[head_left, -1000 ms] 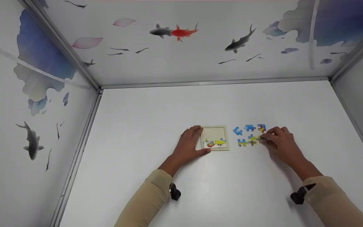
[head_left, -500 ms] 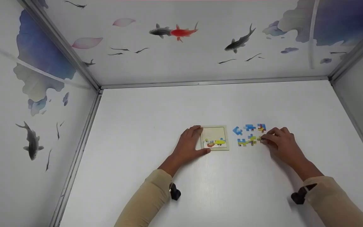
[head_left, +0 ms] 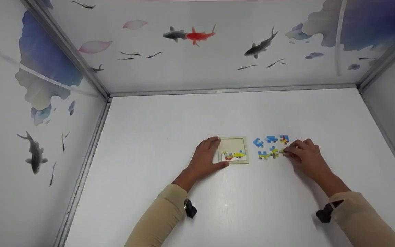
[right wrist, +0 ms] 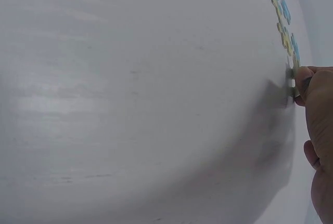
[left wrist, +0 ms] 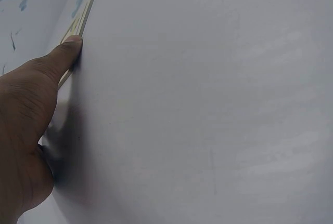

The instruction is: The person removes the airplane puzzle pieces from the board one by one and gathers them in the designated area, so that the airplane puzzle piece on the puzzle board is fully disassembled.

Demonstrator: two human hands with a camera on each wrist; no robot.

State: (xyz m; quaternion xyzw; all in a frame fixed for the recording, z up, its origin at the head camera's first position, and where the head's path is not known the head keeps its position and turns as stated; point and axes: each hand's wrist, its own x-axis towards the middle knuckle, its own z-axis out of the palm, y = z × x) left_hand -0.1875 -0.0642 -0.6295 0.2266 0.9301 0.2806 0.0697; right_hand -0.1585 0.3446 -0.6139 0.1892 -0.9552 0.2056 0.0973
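A square wooden puzzle tray [head_left: 247, 151] lies on the table, with a few joined pieces [head_left: 235, 155] along its lower inside edge. My left hand [head_left: 202, 159] holds the tray at its left side, fingertips at the upper left corner and thumb on the lower edge. In the left wrist view the thumb [left wrist: 67, 52] presses on the tray's rim [left wrist: 89, 13]. To the right of the tray, my right hand [head_left: 307, 156] pinches a small yellow-green puzzle piece [head_left: 282, 151] low at the table, mostly hidden by the fingers.
Several loose jigsaw pieces lie in two rows between tray and right hand: blue ones [head_left: 271, 139], a red-and-blue one [head_left: 284, 139] and yellow-green ones [head_left: 263, 155]. Printed panels [head_left: 225, 75] wall the white table [head_left: 170, 120] at the back and sides.
The piece at my right fingertips has shifted slightly right, leaving a small gap to its neighbour. My left hand and the tray stay put.
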